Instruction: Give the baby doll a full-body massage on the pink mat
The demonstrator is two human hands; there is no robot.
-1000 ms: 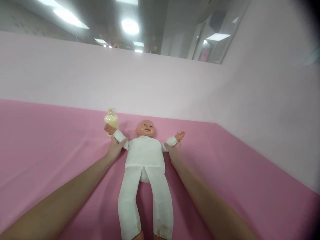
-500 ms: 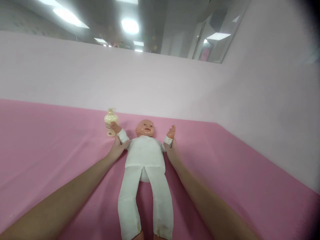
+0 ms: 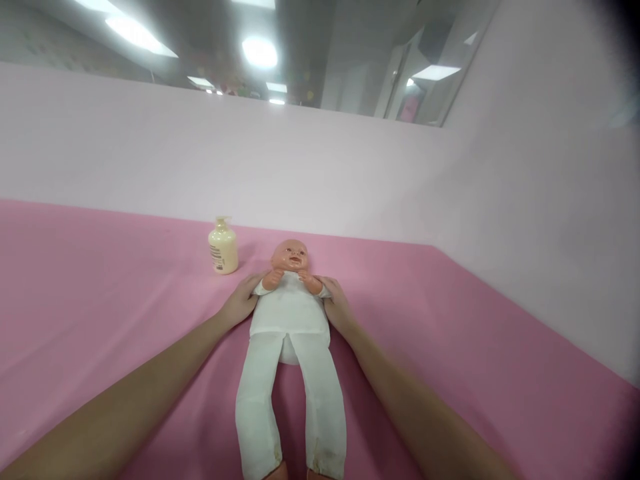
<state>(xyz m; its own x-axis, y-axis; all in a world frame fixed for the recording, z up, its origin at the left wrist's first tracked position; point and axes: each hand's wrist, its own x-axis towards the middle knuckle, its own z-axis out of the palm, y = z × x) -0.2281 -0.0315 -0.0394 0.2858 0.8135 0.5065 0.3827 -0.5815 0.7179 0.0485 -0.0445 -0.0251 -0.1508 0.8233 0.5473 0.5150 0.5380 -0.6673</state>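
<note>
A baby doll (image 3: 289, 313) in a white top and trousers lies on its back on the pink surface (image 3: 100, 300), head away from me. My left hand (image 3: 241, 301) grips the doll's arm on the left side at the shoulder. My right hand (image 3: 338, 305) grips its other arm. Both doll arms are folded inward, with the doll's hands meeting on its chest under the chin. A cream pump bottle (image 3: 223, 246) stands upright just left of the doll's head, apart from my left hand.
A pale pink wall (image 3: 320, 167) runs along the back of the surface and turns along the right side (image 3: 540, 233). Ceiling lights show above the wall. The doll's feet reach the bottom edge of the view.
The doll's arms were spread wide, then raised, and now are folded onto its chest. My hands moved inward with them. The bottle is no longer behind the doll's hand.
</note>
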